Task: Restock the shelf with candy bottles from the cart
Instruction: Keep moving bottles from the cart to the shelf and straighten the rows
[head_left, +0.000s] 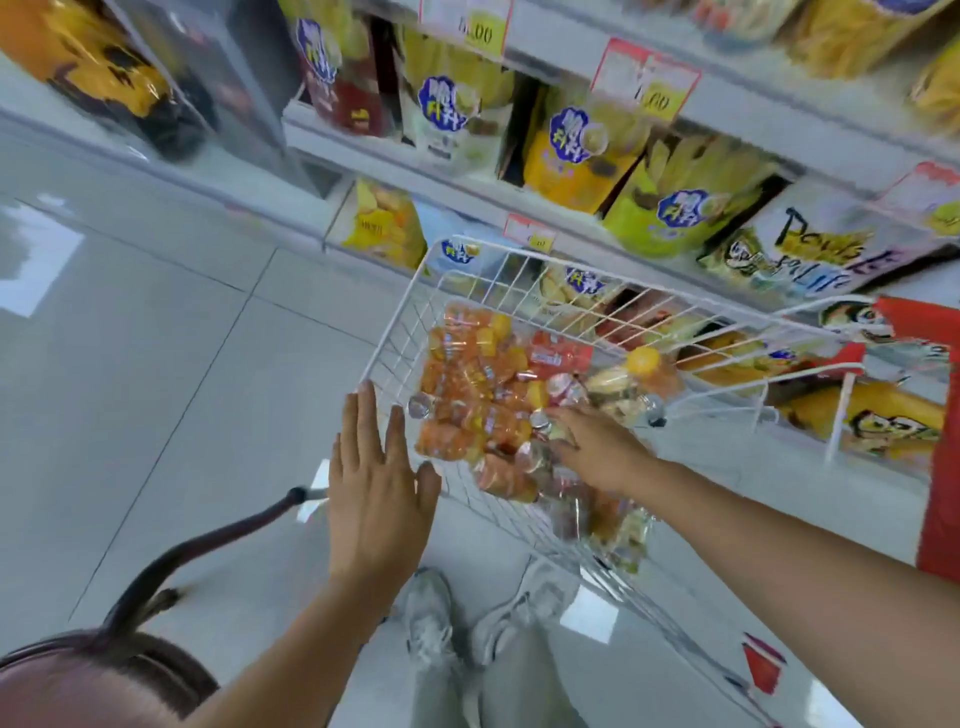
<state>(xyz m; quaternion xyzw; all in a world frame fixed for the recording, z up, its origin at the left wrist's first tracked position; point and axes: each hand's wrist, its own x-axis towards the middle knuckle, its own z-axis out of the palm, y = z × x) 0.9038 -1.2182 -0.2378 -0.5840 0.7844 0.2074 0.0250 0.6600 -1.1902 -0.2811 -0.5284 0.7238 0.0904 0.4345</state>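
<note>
A white wire cart stands in front of me, filled with several small candy bottles, mostly orange, some red, with foil or yellow tops. My right hand reaches down into the cart, fingers spread over the bottles near the middle; whether it grips one I cannot tell. My left hand hovers flat with straight fingers over the cart's left rim, holding nothing. The shelf rises behind the cart, stocked with snack bags.
Yellow and white snack bags and price tags line the shelf tiers. A red panel stands at the right. A dark curved handle lies at the lower left. My shoes stand on grey floor tiles.
</note>
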